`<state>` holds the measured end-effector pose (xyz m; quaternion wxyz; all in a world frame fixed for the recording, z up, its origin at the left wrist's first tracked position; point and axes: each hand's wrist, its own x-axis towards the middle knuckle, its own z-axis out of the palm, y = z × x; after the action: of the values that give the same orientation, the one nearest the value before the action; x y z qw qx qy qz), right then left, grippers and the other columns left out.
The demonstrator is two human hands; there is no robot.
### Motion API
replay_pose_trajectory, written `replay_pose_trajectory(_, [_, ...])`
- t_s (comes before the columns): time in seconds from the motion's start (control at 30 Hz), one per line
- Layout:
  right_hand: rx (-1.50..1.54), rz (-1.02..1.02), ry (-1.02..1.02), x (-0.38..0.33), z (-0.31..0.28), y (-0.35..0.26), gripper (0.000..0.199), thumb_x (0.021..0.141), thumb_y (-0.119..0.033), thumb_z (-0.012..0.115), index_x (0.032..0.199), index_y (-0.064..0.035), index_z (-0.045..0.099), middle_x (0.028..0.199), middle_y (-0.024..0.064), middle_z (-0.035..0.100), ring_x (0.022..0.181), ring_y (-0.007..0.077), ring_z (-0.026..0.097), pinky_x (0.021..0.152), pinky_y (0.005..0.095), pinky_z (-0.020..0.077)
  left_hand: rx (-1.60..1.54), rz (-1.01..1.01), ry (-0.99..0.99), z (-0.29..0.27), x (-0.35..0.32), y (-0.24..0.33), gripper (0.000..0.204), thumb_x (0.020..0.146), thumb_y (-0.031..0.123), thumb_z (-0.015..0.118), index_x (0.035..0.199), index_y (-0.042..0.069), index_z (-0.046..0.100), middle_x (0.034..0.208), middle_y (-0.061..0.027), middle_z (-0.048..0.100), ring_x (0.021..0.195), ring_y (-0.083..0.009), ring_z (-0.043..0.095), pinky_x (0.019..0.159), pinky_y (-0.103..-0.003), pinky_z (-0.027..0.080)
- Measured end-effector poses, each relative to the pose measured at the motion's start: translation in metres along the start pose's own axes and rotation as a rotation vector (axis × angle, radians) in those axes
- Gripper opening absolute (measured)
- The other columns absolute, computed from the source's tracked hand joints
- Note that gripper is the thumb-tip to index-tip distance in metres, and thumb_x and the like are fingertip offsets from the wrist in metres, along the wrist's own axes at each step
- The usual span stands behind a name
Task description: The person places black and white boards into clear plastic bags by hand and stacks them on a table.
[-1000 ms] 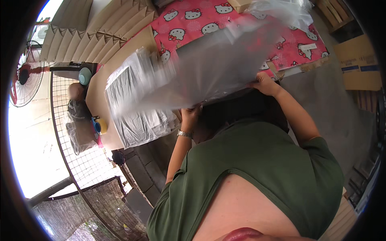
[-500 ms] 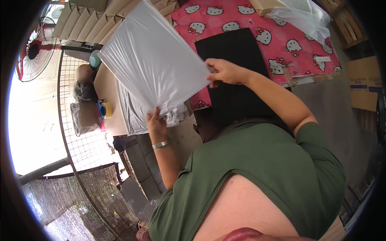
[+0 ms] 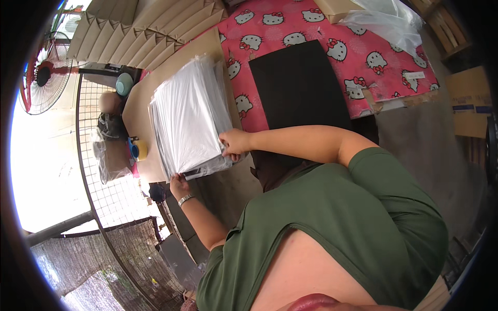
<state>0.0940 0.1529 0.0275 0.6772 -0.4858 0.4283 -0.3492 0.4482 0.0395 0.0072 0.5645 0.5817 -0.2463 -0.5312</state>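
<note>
A stack of flat, plastic-wrapped white sheets point(image 3: 217, 83) lies on brown cardboard at the left of the table. On top rests a shiny plastic-wrapped sheet point(image 3: 187, 119), its near edge toward me. My left hand point(image 3: 180, 184) pinches its near left corner, with fingertips partly hidden by the film. At its near right corner my right hand point(image 3: 236, 143) is closed on the edge, the fingers curled under. Right of the stack, a black rectangular board point(image 3: 301, 85) lies flat on the pink cloth, apart from both hands.
A pink cartoon-print cloth point(image 3: 275, 32) covers the table. Folded brown cardboard point(image 3: 150, 31) stands at the back left, with clear plastic film point(image 3: 386, 23) at the back right. A tape dispenser point(image 3: 138, 149) sits by the left edge, near a wire mesh and a fan point(image 3: 44, 73).
The wrapped sheet, raised and tilted before, has come down flat onto the stack. Both hands moved down and left with it, still at its near corners.
</note>
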Motion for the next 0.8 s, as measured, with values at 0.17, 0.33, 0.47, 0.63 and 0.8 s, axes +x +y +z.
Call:
replay_pose_trajectory(0.17, [-0.219,-0.254,0.031,-0.055,-0.052,0.0,0.03,0.079,-0.016,0.066,0.1,0.0022,0.055,0.076,0.012,0.064,0.071,0.0204,0.065,0.062,0.0332,0.0518,1.348,0.456,-0.144,-0.037,0.026,0.013,0.015,0.083,0.01,0.053,0.081,-0.005,0.055,0.082,-0.0125,0.053,0.072,-0.0183,0.051,0.065,-0.033,0.047])
replay_pose_trajectory(0.33, [-0.693,-0.276,1.031,-0.164,-0.223,-0.007,0.023,0.071,-0.02,0.066,0.089,-0.0053,0.065,0.089,0.0144,0.063,0.085,0.0282,0.06,0.077,0.0368,0.0478,0.423,0.183,0.326,-0.007,0.001,0.009,0.04,0.083,0.006,0.047,0.123,0.002,0.044,0.105,-0.0151,0.053,0.09,-0.0245,0.052,0.074,-0.041,0.044])
replay_pose_trajectory(0.47, [-0.989,-0.048,1.886,-0.287,-0.395,0.023,0.036,0.071,-0.016,0.063,0.104,-0.0025,0.058,0.104,0.0187,0.058,0.1,0.0361,0.054,0.087,0.0429,0.0436,0.274,0.25,0.33,0.064,-0.064,0.008,0.043,0.08,-0.001,0.042,0.122,0.004,0.046,0.113,-0.0169,0.051,0.109,-0.0257,0.045,0.097,-0.046,0.027])
replay_pose_trajectory(0.63, [-1.116,0.377,1.924,-0.34,-0.447,0.026,0.056,0.074,-0.019,0.056,0.126,-0.0032,0.041,0.121,0.0146,0.053,0.11,0.034,0.052,0.096,0.0485,0.0357,0.543,0.329,0.019,0.114,-0.118,-0.029,0.03,0.081,0.002,0.046,0.109,0.003,0.056,0.105,-0.0109,0.055,0.1,-0.0178,0.049,0.086,-0.031,0.036])
replay_pose_trajectory(0.8, [-1.015,0.883,1.217,-0.318,-0.393,0.008,0.045,0.075,-0.02,0.057,0.119,-0.0145,0.053,0.113,0.0118,0.059,0.107,0.0275,0.056,0.094,0.0581,0.0296,0.482,0.248,-0.412,0.178,-0.186,-0.062,0.022,0.084,0.0,0.048,0.104,0.001,0.057,0.098,-0.0066,0.058,0.089,-0.0125,0.053,0.081,-0.026,0.041])
